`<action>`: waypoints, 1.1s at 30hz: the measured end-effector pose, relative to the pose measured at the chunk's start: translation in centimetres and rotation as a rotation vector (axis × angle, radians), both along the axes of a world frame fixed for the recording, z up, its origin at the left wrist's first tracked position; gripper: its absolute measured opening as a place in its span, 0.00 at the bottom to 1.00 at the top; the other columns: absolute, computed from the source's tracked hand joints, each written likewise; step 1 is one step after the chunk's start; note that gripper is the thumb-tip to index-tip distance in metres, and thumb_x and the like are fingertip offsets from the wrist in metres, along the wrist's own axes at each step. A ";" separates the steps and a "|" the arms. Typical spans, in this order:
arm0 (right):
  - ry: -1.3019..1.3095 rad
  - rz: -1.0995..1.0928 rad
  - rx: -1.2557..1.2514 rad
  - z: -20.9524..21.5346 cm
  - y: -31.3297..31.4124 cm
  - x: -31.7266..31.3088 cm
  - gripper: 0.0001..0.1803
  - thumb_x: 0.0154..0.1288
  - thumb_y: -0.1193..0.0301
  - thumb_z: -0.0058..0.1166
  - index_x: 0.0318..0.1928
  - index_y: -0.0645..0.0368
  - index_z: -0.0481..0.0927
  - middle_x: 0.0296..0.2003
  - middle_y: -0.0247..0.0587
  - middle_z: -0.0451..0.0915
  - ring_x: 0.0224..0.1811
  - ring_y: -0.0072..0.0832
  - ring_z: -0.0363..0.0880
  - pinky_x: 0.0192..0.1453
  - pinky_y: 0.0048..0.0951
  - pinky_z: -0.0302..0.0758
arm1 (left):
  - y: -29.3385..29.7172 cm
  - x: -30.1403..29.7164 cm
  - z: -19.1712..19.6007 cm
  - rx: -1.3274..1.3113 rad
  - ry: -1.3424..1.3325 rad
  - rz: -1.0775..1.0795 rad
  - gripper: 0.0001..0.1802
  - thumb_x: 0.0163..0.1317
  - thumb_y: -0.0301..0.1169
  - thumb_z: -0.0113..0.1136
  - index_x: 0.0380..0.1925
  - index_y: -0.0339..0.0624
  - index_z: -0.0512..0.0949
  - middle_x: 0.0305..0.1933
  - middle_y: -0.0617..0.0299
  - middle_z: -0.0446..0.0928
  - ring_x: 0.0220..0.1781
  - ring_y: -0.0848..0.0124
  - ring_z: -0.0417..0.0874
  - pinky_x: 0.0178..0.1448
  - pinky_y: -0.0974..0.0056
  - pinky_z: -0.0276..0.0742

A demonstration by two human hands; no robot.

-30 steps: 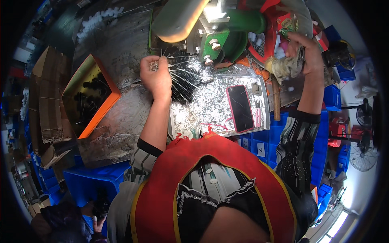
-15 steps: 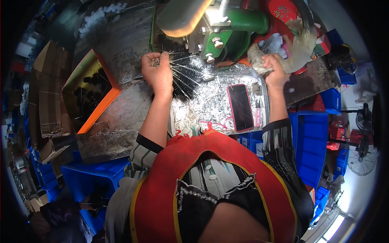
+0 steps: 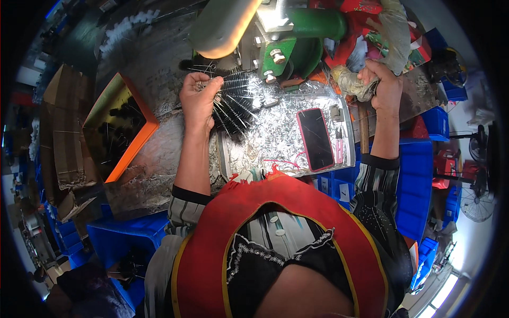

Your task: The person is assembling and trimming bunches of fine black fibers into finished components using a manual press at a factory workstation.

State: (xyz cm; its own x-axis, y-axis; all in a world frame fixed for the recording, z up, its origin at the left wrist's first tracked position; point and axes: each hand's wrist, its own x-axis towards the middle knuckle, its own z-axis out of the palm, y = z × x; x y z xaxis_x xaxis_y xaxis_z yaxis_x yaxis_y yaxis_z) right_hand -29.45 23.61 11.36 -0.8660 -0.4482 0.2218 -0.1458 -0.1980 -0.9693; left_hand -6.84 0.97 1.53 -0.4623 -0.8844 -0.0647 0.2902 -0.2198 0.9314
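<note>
While L hand (image 3: 197,105) grips a bunch of wire brushes (image 3: 233,103), bristled ends fanning R twd tray (image 3: 348,139), R hand (image 3: 385,87), farther off, clasps wrapped handle (image 3: 351,84).

A worn grey workbench (image 3: 159,146) is carrying an orange-sided box (image 3: 133,153), a cluster of white pieces (image 3: 126,32) at its far left, a green machine (image 3: 321,24), and, near its front edge, a shallow light-rimmed tray (image 3: 349,138).
</note>
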 end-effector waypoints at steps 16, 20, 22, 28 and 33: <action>0.069 0.094 0.199 4.2 -0.4 -1.2 0.10 0.49 0.71 0.57 0.19 0.64 0.74 0.12 0.41 0.71 0.14 0.27 0.70 0.23 0.25 0.68 | -0.4 -0.6 -0.7 -0.070 -0.146 0.087 0.11 0.44 0.20 0.64 0.26 0.40 0.71 0.26 0.67 0.70 0.26 0.78 0.69 0.31 0.73 0.66; 0.310 -0.047 -0.193 -3.8 -0.5 0.1 0.08 0.51 0.75 0.53 0.19 0.64 0.72 0.14 0.41 0.71 0.15 0.27 0.70 0.27 0.26 0.69 | -0.7 -0.8 -0.5 -0.170 -0.204 0.060 0.11 0.46 0.18 0.63 0.26 0.40 0.70 0.26 0.65 0.72 0.27 0.77 0.73 0.31 0.72 0.70; 0.311 0.029 -0.273 -6.4 -1.0 -0.5 0.08 0.51 0.79 0.51 0.17 0.65 0.69 0.13 0.40 0.70 0.16 0.28 0.70 0.29 0.29 0.71 | -1.1 -1.0 -0.6 -0.194 -0.219 -0.026 0.11 0.48 0.17 0.62 0.29 0.39 0.71 0.28 0.63 0.73 0.28 0.77 0.75 0.33 0.73 0.73; 0.043 0.088 -0.126 -2.6 0.1 -0.7 0.09 0.49 0.79 0.51 0.16 0.66 0.71 0.12 0.40 0.68 0.15 0.30 0.69 0.28 0.31 0.71 | -0.7 0.5 -0.1 -0.168 -0.174 -0.196 0.13 0.47 0.18 0.61 0.34 0.36 0.73 0.32 0.64 0.73 0.33 0.77 0.75 0.37 0.74 0.72; -0.025 0.066 0.049 -0.1 0.5 -1.8 0.08 0.49 0.76 0.54 0.19 0.68 0.74 0.12 0.42 0.69 0.16 0.31 0.71 0.26 0.30 0.70 | -0.1 0.0 0.1 -0.135 -0.286 0.016 0.10 0.46 0.18 0.60 0.30 0.37 0.75 0.28 0.65 0.73 0.31 0.78 0.74 0.36 0.74 0.70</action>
State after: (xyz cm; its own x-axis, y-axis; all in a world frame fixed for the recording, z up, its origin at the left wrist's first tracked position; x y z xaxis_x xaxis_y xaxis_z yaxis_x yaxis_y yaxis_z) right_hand -31.26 24.16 11.28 -0.8391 -0.5143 0.1773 -0.1100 -0.1587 -0.9812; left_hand -6.89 0.91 1.66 -0.4278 -0.9010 -0.0714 0.0152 -0.0862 0.9962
